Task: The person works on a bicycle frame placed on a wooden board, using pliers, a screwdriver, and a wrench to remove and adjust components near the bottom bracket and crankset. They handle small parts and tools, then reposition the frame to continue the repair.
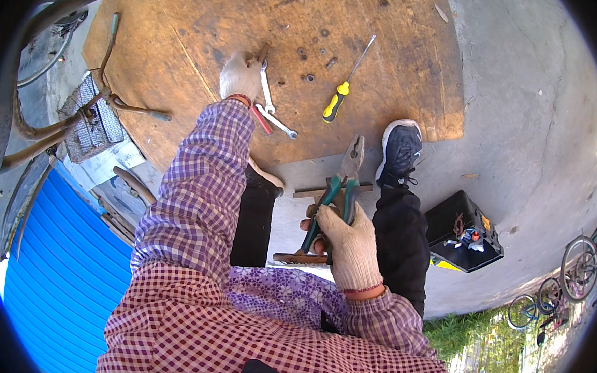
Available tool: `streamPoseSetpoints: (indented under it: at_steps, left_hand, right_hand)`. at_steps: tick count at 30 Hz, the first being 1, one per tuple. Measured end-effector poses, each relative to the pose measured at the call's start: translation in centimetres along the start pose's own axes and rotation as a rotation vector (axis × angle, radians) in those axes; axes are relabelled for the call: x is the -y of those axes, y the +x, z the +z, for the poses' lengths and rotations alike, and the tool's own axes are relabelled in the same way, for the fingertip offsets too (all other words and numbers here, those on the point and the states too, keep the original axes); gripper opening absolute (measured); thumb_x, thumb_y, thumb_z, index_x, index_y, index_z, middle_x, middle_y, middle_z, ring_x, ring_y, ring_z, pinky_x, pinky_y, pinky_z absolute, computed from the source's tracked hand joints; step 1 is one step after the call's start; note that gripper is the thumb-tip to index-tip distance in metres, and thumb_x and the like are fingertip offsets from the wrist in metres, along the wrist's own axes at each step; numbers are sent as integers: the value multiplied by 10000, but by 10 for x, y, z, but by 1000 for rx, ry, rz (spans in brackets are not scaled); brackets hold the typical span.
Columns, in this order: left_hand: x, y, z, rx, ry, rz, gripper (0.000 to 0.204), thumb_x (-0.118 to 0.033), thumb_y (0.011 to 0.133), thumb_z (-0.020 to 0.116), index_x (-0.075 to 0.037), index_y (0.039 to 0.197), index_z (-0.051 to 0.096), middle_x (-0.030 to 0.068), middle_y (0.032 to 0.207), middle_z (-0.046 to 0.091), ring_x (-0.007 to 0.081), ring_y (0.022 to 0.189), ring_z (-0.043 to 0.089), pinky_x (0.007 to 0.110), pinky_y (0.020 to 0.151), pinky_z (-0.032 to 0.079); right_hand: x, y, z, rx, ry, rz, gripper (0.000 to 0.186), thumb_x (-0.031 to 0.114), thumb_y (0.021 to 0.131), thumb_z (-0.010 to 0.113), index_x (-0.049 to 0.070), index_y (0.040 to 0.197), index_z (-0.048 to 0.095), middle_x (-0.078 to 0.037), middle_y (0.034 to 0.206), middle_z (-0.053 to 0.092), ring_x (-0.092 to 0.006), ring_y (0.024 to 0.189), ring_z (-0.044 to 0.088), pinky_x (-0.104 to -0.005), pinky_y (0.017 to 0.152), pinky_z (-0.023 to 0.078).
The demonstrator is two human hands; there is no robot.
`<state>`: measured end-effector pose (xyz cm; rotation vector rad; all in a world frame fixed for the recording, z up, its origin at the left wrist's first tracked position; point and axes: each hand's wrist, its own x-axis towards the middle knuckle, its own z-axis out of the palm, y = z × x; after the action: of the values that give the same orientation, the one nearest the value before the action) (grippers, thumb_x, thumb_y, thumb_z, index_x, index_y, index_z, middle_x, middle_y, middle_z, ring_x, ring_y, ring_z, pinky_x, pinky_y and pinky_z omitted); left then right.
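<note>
**A:** Head view, looking straight down. The left hand (240,75), in a white work glove, is stretched out onto a big worn wooden board (184,36) lying on the concrete ground (522,98). It's right at the head end of a couple of metal wrenches (270,108). Are the fingers actually closed on them?

**B:** Can't tell. The glove covers that end of the wrenches and the fingers are curled under, so whether it's a grip or just a touch doesn't show. There's also a red-handled tool (261,119) poking out from under the wrist.

**A:** And the right hand (351,244)?

**B:** That one's clear: gloved fingers wrapped tight around the green handles of a pair of pliers (339,189), held up over the lap, nose pointing away toward the board. The jaws look closed or nearly so.

**A:** Other stuff around?

**B:** A yellow-and-black screwdriver (342,93) lies on the board just right of the wrenches, with a few small nuts or washers (313,54) scattered above it. A dark sneaker (400,152) rests at the board's edge. A black toolbox (462,241) sits open on the concrete to the right. On the left there's a bike frame with a wire basket (91,119), plus a blue corrugated sheet (61,268).
</note>
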<state>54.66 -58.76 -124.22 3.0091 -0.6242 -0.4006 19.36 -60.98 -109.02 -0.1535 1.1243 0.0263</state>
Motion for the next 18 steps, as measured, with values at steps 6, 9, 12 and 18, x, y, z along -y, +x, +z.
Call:
streamPoseSetpoints:
  at_steps: [6, 9, 12, 18]
  left_hand:
    - [-24, -103, -69, 65, -12, 24, 422, -326, 909, 679, -71, 1242, 727, 220, 1159, 746, 384, 1134, 705, 456, 986, 540]
    - [-35, -159, -115, 111, -84, 39, 412, -322, 920, 674, -57, 1231, 728, 215, 1146, 751, 378, 1115, 713, 450, 977, 543]
    - [-53, -222, -162, 229, -233, -78, 390, -265, 936, 679, 2, 1219, 712, 158, 1071, 768, 242, 926, 719, 362, 834, 563]
    - [-32, -387, -242, 399, -469, -38, 392, -262, 965, 703, 45, 1209, 704, 174, 1059, 767, 236, 995, 734, 349, 873, 559]
  right_hand:
    - [28, -92, -16, 58, -81, 12, 246, 192, 995, 700, -6, 1124, 633, -86, 956, 714, -134, 755, 684, -220, 504, 485]
    - [46, -132, -10, 88, -74, -16, 229, 181, 1008, 690, -8, 1124, 632, -95, 1019, 712, -160, 866, 742, -224, 521, 500]
    - [60, -156, 2, 74, -79, -36, 204, 174, 1017, 671, -4, 1109, 634, -102, 980, 723, -136, 775, 718, -214, 513, 491]
    - [31, -246, 28, 157, -80, -256, 209, 176, 999, 698, -1, 1093, 638, -75, 820, 714, -89, 589, 621, -203, 469, 454]
